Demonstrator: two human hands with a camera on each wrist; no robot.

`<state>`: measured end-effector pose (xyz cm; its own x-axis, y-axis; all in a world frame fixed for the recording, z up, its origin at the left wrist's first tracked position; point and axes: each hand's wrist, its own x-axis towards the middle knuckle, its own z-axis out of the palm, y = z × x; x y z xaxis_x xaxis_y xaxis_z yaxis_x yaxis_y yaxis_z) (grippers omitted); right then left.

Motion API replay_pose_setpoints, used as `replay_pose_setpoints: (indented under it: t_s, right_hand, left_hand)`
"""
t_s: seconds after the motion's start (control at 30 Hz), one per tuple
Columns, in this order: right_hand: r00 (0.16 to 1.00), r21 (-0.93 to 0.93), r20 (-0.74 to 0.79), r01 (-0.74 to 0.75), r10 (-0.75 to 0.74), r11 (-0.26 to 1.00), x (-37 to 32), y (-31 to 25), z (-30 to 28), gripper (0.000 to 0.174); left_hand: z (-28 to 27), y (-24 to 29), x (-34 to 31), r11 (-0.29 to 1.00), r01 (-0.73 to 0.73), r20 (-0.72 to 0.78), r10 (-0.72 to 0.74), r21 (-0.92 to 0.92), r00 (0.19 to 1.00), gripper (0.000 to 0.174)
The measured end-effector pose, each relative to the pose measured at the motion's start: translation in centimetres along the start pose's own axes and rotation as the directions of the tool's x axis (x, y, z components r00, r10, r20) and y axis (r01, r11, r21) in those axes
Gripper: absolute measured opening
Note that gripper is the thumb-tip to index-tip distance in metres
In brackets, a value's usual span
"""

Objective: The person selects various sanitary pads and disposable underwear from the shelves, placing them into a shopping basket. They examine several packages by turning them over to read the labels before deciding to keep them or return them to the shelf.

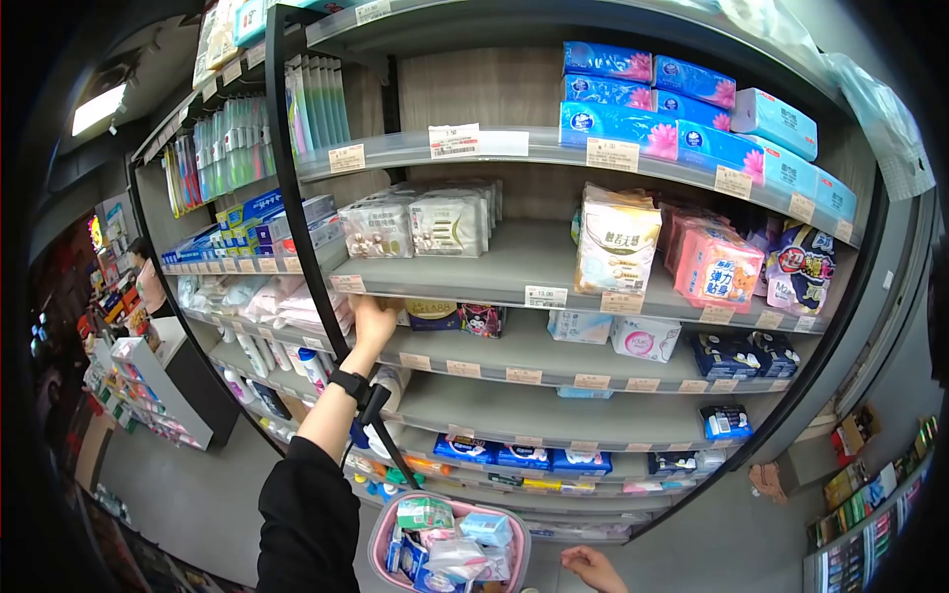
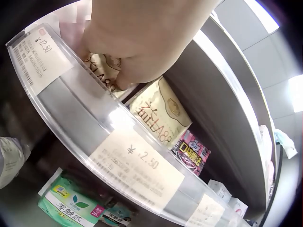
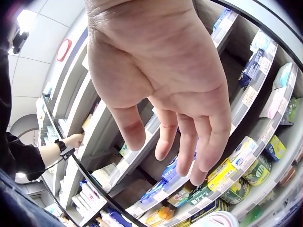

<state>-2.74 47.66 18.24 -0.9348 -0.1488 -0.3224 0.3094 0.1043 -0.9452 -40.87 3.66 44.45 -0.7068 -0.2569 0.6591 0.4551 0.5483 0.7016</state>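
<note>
My left hand (image 1: 374,324) reaches into the shelf below the white cotton packs, at its left end. In the left wrist view the thumb and fingers of that hand (image 2: 137,45) pinch a cream pack (image 2: 105,71) with brown lettering, partly covered by the hand. A matching cream pack (image 2: 161,111) stands right beside it, followed by a pink and black pack (image 2: 191,153). Low in the head view, my right hand (image 1: 593,569) hangs beside the basket, holding nothing. Its fingers point down, loosely bent, in the right wrist view, where the palm (image 3: 161,61) shows.
A pink-rimmed basket (image 1: 377,553) full of packs stands below, in front of the shelves. A black upright post (image 1: 306,188) runs close to the left hand. Price tags line the shelf edge (image 1: 563,378). Blue tissue packs (image 1: 618,128) are stacked up high at the right.
</note>
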Motion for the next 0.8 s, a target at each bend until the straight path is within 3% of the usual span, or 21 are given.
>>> replay_pose_setpoints:
  t_s: [0.03,0.1,0.13,0.2,0.23,0.37,0.43,0.53,0.67,0.8]
  right_hand:
    - [1.000,-0.001,-0.003,-0.001,0.001,1.000,-0.1,0.0,-0.1,0.025]
    - [1.000,0.022,-0.019,0.012,-0.012,1.000,-0.1,0.1,0.0,0.024]
    - [1.000,0.024,-0.021,0.012,-0.012,1.000,0.1,0.6,-0.1,0.024]
    - [1.000,0.041,-0.005,0.013,-0.013,0.999,0.4,1.5,-0.2,0.023]
    - [1.000,0.042,-0.005,0.009,-0.009,0.999,0.4,1.6,-0.2,0.023]
    - [1.000,0.029,0.000,0.026,-0.026,0.999,0.5,1.9,-0.1,0.023]
    - [1.000,0.041,0.009,0.030,-0.030,0.999,0.8,2.2,0.0,0.023]
    - [0.999,0.045,0.024,0.033,-0.034,0.998,1.2,2.4,0.1,0.023]
    - [0.999,0.026,0.028,0.043,-0.044,0.999,1.3,2.5,0.0,0.024]
    - [0.999,0.016,0.014,0.046,-0.046,0.999,1.3,2.8,0.0,0.024]
  left_hand:
    - [0.1,1.4,-0.6,1.000,0.000,0.001,0.000,-0.003,1.000,0.043]
    - [0.0,4.6,-2.3,0.855,-0.243,-0.153,0.345,0.458,0.926,0.050]
    - [-0.2,5.9,-2.8,0.855,-0.245,-0.151,0.346,0.457,0.926,0.050]
    - [-0.7,8.1,-3.9,0.833,-0.369,0.069,0.375,0.412,0.924,0.056]
    - [-0.8,8.9,-4.0,0.844,-0.336,0.138,0.306,0.418,0.942,0.056]
    - [-1.0,9.2,-4.2,0.799,-0.362,0.170,0.320,0.480,0.932,0.054]
    - [-1.3,8.8,-4.1,0.698,-0.438,0.267,0.347,0.567,0.899,0.054]
    - [-1.3,8.7,-4.2,0.675,-0.509,0.304,0.408,0.534,0.861,0.058]
    - [-1.3,9.3,-4.4,0.677,-0.481,0.288,0.386,0.556,0.876,0.058]
    - [-1.2,9.2,-4.9,0.694,-0.509,0.243,0.452,0.509,0.858,0.056]
